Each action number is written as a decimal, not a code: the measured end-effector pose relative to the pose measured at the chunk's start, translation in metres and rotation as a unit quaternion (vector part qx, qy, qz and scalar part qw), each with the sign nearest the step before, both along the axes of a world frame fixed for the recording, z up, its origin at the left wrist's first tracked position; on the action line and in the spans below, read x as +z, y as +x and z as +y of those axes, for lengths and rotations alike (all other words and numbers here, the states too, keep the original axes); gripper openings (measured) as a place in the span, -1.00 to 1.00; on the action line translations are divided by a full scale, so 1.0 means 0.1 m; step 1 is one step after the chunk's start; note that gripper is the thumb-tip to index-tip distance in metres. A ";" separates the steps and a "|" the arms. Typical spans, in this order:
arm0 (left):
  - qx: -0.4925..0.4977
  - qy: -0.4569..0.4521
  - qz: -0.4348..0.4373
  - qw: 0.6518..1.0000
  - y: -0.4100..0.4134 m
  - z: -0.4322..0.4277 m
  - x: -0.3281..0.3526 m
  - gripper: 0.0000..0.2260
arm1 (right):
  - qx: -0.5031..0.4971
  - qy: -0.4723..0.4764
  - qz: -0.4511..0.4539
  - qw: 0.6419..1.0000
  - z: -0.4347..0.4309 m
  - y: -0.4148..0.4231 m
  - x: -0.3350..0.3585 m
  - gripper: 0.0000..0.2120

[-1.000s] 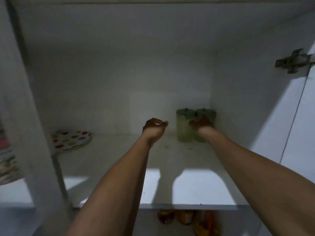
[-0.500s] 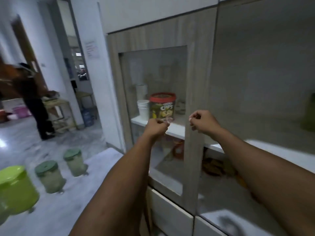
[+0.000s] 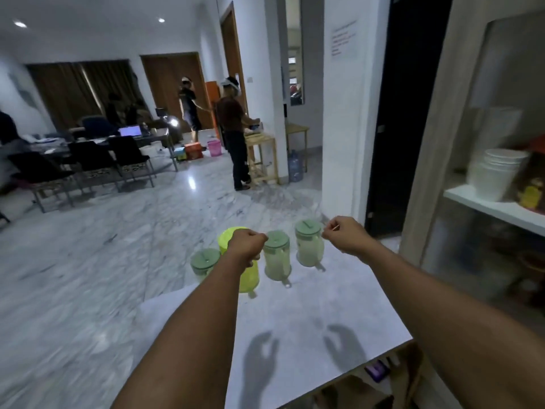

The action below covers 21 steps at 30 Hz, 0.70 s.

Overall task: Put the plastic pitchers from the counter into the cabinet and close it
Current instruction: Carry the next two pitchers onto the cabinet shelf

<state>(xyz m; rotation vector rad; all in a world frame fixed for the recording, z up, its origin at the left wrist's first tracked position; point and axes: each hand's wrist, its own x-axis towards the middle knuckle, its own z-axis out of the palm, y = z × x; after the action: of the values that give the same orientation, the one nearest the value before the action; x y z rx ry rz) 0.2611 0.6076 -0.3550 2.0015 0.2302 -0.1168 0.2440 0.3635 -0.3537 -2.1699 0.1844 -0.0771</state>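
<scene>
Several plastic pitchers stand at the far end of the white marble counter [image 3: 295,326]: a bright lime one [image 3: 246,277], and three pale ones with dull green lids, at the left [image 3: 204,261], the middle [image 3: 276,258] and the right [image 3: 309,245]. My left hand [image 3: 246,246] hovers in front of the lime pitcher, fingers curled, holding nothing. My right hand [image 3: 345,234] floats beside the right pitcher, fingers loosely closed, empty. The glass-fronted cabinet [image 3: 483,178] stands at the right.
Stacked white cups [image 3: 498,172] and a snack tub sit on the cabinet's shelf behind glass. Beyond the counter lies marble floor, with a person at a wooden stand [image 3: 262,154], another person farther back, chairs and a desk [image 3: 97,160] at the left. A dark doorway [image 3: 401,113] opens beside the cabinet.
My view swung left from the inside of the cabinet, past its glass door, to the counter. Both hands left the pitchers on the shelf and now hover over those on the counter.
</scene>
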 end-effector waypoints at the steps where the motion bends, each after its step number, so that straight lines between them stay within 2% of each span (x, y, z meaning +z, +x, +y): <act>1: 0.002 0.001 0.013 1.000 0.09 0.09 -0.10 -0.82 | -0.005 -0.001 0.012 1.000 0.09 0.16 -0.11 -0.81; 6: 0.002 0.001 0.055 0.998 0.62 0.18 -0.74 -0.82 | -0.031 -0.025 0.079 0.996 0.21 0.92 -0.64 -0.84; 7: 0.005 0.004 0.068 0.998 0.74 0.15 -0.88 -0.82 | -0.036 -0.035 0.093 0.994 0.18 1.08 -0.77 -0.79; 10: 0.020 0.001 0.118 0.993 1.16 0.00 -1.27 -0.74 | -0.064 -0.041 0.140 0.987 0.07 1.61 -1.19 -0.46; 12: 0.037 -0.021 0.157 0.987 1.44 -0.14 -1.45 -0.68 | -0.083 -0.037 0.172 0.981 -0.01 1.94 -1.43 -0.32; 15: 0.053 -0.042 0.212 0.975 1.81 -0.35 -1.74 -0.36 | -0.102 -0.036 0.209 0.972 -0.12 2.38 -1.71 -0.22; 16: 0.053 -0.051 0.225 0.972 1.90 -0.41 -1.82 -0.33 | -0.100 -0.032 0.220 0.970 -0.14 2.49 -1.77 -0.20; 19: 0.048 -0.087 0.254 0.962 2.06 -0.53 -2.00 -0.38 | -0.083 -0.022 0.248 0.965 -0.17 2.77 -1.93 -0.21; 21: 0.049 -0.096 0.258 0.960 2.11 -0.55 -2.04 -0.50 | -0.078 -0.021 0.256 0.963 -0.14 2.84 -1.97 -0.36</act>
<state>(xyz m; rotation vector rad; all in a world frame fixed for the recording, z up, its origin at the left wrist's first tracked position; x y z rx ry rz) 0.4721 0.5528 -0.5592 1.7303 0.6258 -0.5786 0.5276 0.3491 -0.5511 -2.1745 0.6548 0.3992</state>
